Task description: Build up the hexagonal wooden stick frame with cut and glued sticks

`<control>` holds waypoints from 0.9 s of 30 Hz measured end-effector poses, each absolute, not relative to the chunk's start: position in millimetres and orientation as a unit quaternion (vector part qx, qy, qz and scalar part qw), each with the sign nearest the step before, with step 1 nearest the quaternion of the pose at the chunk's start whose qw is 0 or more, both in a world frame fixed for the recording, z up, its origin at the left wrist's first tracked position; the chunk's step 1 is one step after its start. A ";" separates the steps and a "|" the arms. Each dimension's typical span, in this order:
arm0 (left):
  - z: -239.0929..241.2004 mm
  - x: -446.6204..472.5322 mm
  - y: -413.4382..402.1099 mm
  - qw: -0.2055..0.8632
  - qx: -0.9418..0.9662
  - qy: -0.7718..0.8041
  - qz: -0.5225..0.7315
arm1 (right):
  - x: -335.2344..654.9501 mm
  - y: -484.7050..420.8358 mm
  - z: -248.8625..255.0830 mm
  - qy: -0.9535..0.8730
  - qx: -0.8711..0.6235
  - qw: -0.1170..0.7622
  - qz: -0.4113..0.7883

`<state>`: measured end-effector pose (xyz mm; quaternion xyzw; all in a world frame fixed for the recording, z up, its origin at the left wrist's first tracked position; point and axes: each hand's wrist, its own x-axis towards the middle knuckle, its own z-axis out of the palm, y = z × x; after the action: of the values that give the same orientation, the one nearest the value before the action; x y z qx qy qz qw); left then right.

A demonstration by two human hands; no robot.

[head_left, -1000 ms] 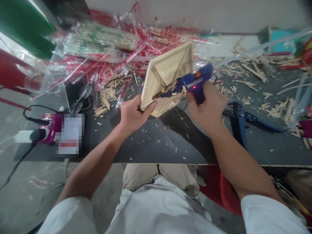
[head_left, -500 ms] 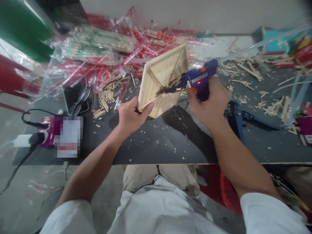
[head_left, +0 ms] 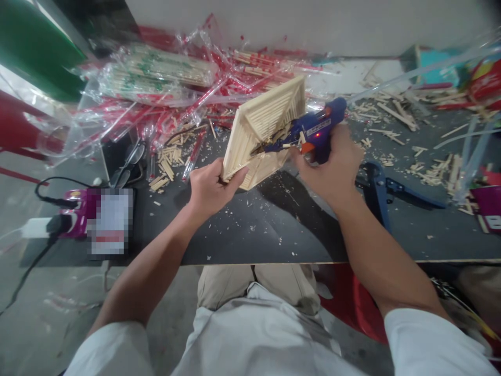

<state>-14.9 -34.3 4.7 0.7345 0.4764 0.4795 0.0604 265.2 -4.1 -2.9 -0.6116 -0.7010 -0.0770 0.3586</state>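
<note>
My left hand (head_left: 214, 187) grips the lower left corner of a pale wooden stick frame (head_left: 235, 141), thumb on its inner side. The frame is tilted above the table, its hollow inside lined with rows of thin sticks. In my right hand (head_left: 331, 169) is a blue hot glue gun (head_left: 313, 128) with an orange trigger and a small red light. Its nozzle points left into the hollow of the frame; whether the tip touches the sticks I cannot tell. Bits of stick and dark residue cling to the gun's front.
Blue cutters (head_left: 378, 193) lie right of my right arm. Cut stick pieces (head_left: 434, 169) are scattered about the dark table (head_left: 242, 240). Wrapped bundles of chopsticks (head_left: 156, 70) lie at the back left. Glasses (head_left: 129, 162), a phone (head_left: 111, 222) and a purple power strip (head_left: 78, 211) are at left.
My right hand and the glue gun have shifted slightly left, the nozzle staying inside the hollow. The frame has tilted a little and its top edge sits slightly lower.
</note>
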 end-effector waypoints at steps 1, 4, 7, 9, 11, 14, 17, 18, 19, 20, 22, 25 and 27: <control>4.6 -14.7 -34.3 0.061 0.734 0.476 0.480 | 265.5 -4.3 -3.6 -0.703 -0.610 0.357 -0.079; 4.8 -14.3 -34.3 0.053 0.736 0.471 0.483 | 266.4 -5.0 -4.7 -0.710 -0.605 0.352 -0.075; 4.7 -14.0 -34.1 0.050 0.739 0.469 0.481 | 267.1 -5.2 -4.4 -0.714 -0.604 0.346 -0.071; 4.8 -13.7 -34.1 0.055 0.738 0.468 0.483 | 267.2 -4.8 -3.8 -0.717 -0.603 0.342 -0.072; 5.3 -13.4 -34.4 0.058 0.735 0.463 0.491 | 267.4 -4.4 -3.1 -0.720 -0.598 0.343 -0.076; 6.8 -12.6 -35.3 0.056 0.733 0.460 0.498 | 267.8 -4.5 -1.8 -0.726 -0.587 0.350 -0.081; 7.0 -11.7 -35.7 0.067 0.729 0.471 0.492 | 268.6 -5.6 -0.1 -0.733 -0.576 0.353 -0.078; 6.5 -11.4 -35.7 0.074 0.725 0.478 0.490 | 268.9 -6.0 0.5 -0.735 -0.574 0.352 -0.075; 5.7 -11.1 -35.5 0.081 0.720 0.486 0.489 | 269.2 -6.3 1.0 -0.737 -0.574 0.350 -0.072; 4.9 -10.8 -35.3 0.087 0.714 0.494 0.488 | 269.4 -6.7 1.5 -0.738 -0.574 0.347 -0.069; 3.7 -10.4 -35.0 0.095 0.704 0.506 0.490 | 269.8 -7.2 2.2 -0.739 -0.574 0.346 -0.066; 4.2 -10.6 -35.3 0.099 0.705 0.505 0.489 | 270.5 -7.4 2.7 -0.737 -0.574 0.350 -0.071; 5.7 -11.3 -35.8 0.097 0.711 0.499 0.486 | 271.4 -6.8 3.2 -0.734 -0.579 0.347 -0.077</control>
<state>-11.3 -35.8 5.7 0.7106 0.4994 0.4859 0.0972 271.4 -6.8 3.2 -0.5788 -0.7337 -0.0769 0.3475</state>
